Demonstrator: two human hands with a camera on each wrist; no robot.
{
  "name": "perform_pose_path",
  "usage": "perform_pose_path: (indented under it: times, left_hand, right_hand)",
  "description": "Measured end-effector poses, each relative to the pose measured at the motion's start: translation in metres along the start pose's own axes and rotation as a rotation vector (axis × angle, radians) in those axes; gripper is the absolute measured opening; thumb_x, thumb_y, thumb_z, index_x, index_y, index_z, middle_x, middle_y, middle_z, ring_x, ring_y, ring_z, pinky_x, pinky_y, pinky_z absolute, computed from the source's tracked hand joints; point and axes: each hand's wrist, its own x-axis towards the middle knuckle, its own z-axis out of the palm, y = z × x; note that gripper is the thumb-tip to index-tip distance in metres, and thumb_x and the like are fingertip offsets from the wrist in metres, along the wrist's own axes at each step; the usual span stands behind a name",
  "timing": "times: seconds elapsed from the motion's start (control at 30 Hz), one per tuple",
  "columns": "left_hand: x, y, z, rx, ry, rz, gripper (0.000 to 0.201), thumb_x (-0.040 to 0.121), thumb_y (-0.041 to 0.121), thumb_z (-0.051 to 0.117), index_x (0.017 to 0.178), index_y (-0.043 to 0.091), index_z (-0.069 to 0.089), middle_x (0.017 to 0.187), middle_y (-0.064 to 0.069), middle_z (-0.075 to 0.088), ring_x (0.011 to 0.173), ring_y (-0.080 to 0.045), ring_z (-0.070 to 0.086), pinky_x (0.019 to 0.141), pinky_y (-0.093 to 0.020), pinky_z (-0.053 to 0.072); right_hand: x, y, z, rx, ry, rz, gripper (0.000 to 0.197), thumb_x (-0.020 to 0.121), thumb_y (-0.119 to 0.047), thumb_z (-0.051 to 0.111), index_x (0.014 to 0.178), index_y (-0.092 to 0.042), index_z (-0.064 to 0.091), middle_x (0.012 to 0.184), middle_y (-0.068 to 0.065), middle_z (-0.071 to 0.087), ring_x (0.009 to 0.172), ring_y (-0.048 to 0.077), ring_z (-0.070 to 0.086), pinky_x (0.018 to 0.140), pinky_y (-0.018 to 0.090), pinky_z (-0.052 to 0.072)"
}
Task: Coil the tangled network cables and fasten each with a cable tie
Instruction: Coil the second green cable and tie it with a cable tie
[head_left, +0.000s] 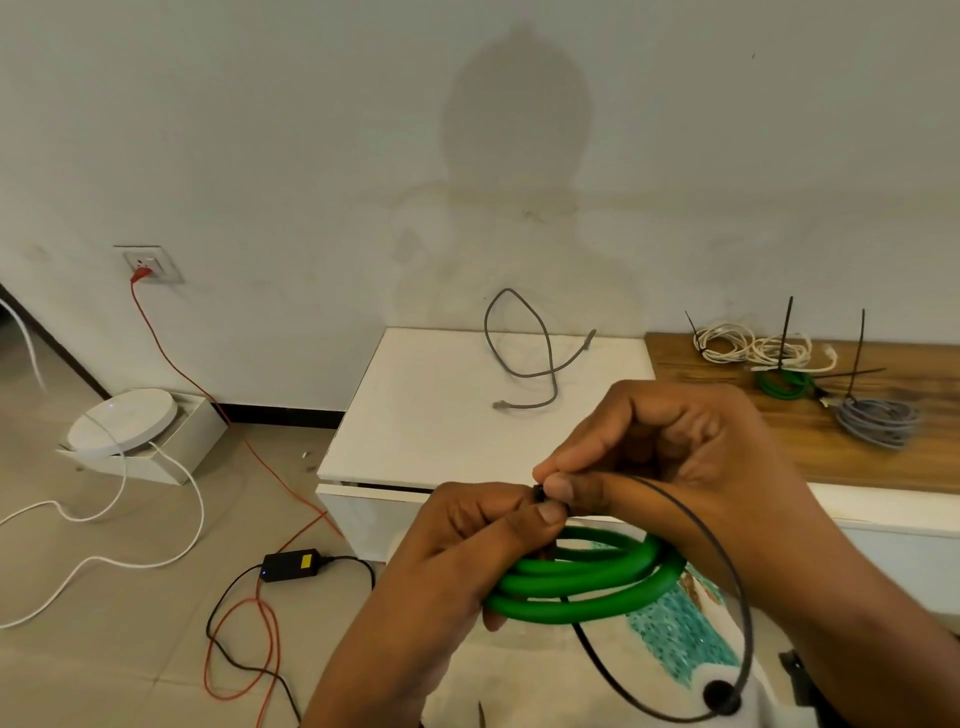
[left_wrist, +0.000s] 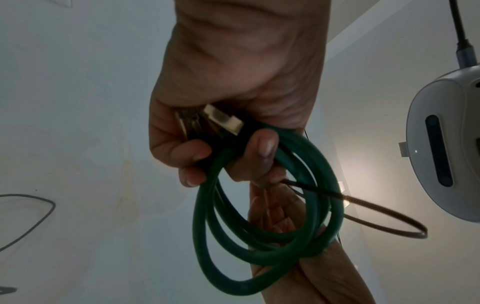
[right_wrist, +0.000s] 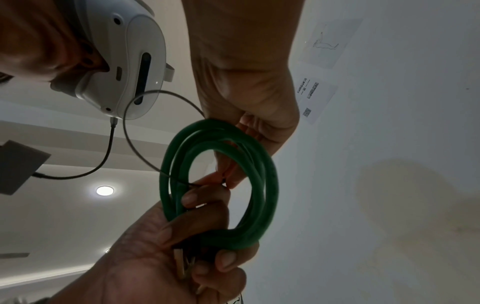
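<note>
Left hand (head_left: 457, 540) fingers curl around coiled green network cable (head_left: 582, 582), held above lap; right hand (head_left: 670, 457) thumb and forefinger pinch thin black plastic cable tie (head_left: 727, 587), apparently at its head.

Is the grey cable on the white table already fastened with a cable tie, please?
No, the grey cable lies loose and uncoiled on the white table, with no tie on it.

Head looks down; wrists (perhaps upturned) close.

White round device (head_left: 123, 424) in box (head_left: 171, 441) — black adapter (head_left: 291, 565) on floor.
</note>
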Motion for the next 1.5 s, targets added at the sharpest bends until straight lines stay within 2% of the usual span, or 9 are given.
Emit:
perform_pose_path:
  times: [0.37, 0.67, 0.83, 0.93, 1.1, 1.23, 1.37, 1.43, 1.5]
  left_hand:
    - [0.0, -0.002, -0.001, 0.039, -0.065, -0.001, 0.028, 0.072, 0.036, 0.059, 0.047, 0.024, 0.056, 0.043, 0.011, 0.042, 0.039, -0.003, 0.034, 0.042, -0.016, 0.029]
    - [0.002, -0.005, 0.005, -0.057, -0.141, -0.038, 0.027, 0.072, 0.035, 0.061, 0.048, 0.022, 0.061, 0.044, 0.009, 0.046, 0.041, -0.007, 0.035, 0.045, -0.026, 0.023]
    - [0.003, -0.008, 0.002, -0.12, -0.196, -0.102, 0.025, 0.07, 0.035, 0.066, 0.048, 0.023, 0.064, 0.045, 0.011, 0.052, 0.043, -0.007, 0.038, 0.049, -0.031, 0.021]
    - [0.005, -0.011, 0.001, -0.178, -0.239, -0.137, 0.03, 0.065, 0.044, 0.077, 0.052, 0.018, 0.067, 0.048, 0.006, 0.057, 0.045, -0.016, 0.04, 0.053, -0.037, 0.019]
    - [0.006, -0.01, 0.0, -0.239, -0.271, -0.114, 0.029, 0.069, 0.042, 0.075, 0.054, 0.019, 0.067, 0.043, 0.01, 0.056, 0.035, -0.002, 0.043, 0.044, -0.026, 0.021]
    - [0.006, -0.014, 0.001, -0.225, -0.215, -0.168, 0.03, 0.06, 0.042, 0.082, 0.055, 0.016, 0.067, 0.054, -0.007, 0.058, 0.047, -0.02, 0.048, 0.052, -0.03, 0.025]
    - [0.005, -0.011, 0.003, -0.163, -0.189, -0.204, 0.02, 0.06, 0.036, 0.074, 0.053, 0.019, 0.068, 0.048, 0.002, 0.055, 0.044, -0.013, 0.043, 0.048, -0.024, 0.029]
    - [0.006, -0.01, 0.003, -0.119, -0.182, -0.225, 0.02, 0.057, 0.04, 0.074, 0.055, 0.02, 0.069, 0.053, -0.003, 0.056, 0.048, -0.019, 0.046, 0.053, -0.026, 0.033]
    - [0.006, -0.009, 0.004, -0.094, -0.186, -0.22, 0.02, 0.058, 0.043, 0.073, 0.052, 0.024, 0.068, 0.046, 0.006, 0.053, 0.043, -0.011, 0.043, 0.051, -0.025, 0.033]
  right_hand:
    - [-0.001, 0.003, -0.007, 0.014, -0.064, 0.013, 0.009, 0.062, -0.014, 0.076, 0.071, -0.013, 0.073, 0.077, 0.01, 0.073, 0.073, 0.022, 0.071, 0.07, 0.028, 0.058]
    - [0.013, 0.011, -0.03, 0.081, -0.379, -0.05, 0.018, 0.078, -0.008, 0.068, 0.094, 0.0, 0.071, 0.09, 0.013, 0.071, 0.084, 0.023, 0.068, 0.074, 0.025, 0.054]
    - [0.016, 0.01, -0.036, -0.075, -0.457, -0.138, 0.017, 0.08, -0.005, 0.068, 0.097, -0.004, 0.071, 0.093, 0.007, 0.071, 0.088, 0.02, 0.068, 0.07, 0.036, 0.057]
    - [0.017, 0.008, -0.036, -0.136, -0.459, -0.203, 0.016, 0.079, -0.002, 0.07, 0.094, 0.0, 0.073, 0.09, 0.006, 0.07, 0.083, 0.017, 0.068, 0.071, 0.026, 0.054]
    - [0.013, 0.01, -0.033, -0.173, -0.412, -0.318, 0.018, 0.079, -0.008, 0.069, 0.094, 0.002, 0.072, 0.087, 0.007, 0.069, 0.08, 0.013, 0.067, 0.072, 0.019, 0.05]
    - [0.01, 0.012, -0.035, -0.171, -0.434, -0.304, 0.019, 0.083, -0.013, 0.066, 0.095, 0.001, 0.072, 0.091, 0.007, 0.07, 0.084, 0.017, 0.067, 0.072, 0.025, 0.052]
    - [0.008, 0.011, -0.034, -0.203, -0.396, -0.296, 0.019, 0.085, -0.023, 0.065, 0.09, -0.007, 0.074, 0.087, 0.002, 0.07, 0.079, 0.014, 0.067, 0.064, 0.027, 0.053]
    - [0.006, 0.012, -0.032, -0.307, -0.335, -0.307, 0.016, 0.084, -0.025, 0.066, 0.084, -0.012, 0.075, 0.083, -0.003, 0.069, 0.076, 0.011, 0.066, 0.062, 0.022, 0.052]
    - [0.005, 0.01, -0.03, -0.418, -0.306, -0.347, 0.017, 0.085, -0.025, 0.065, 0.082, -0.012, 0.075, 0.082, -0.004, 0.068, 0.074, 0.007, 0.065, 0.062, 0.016, 0.05]
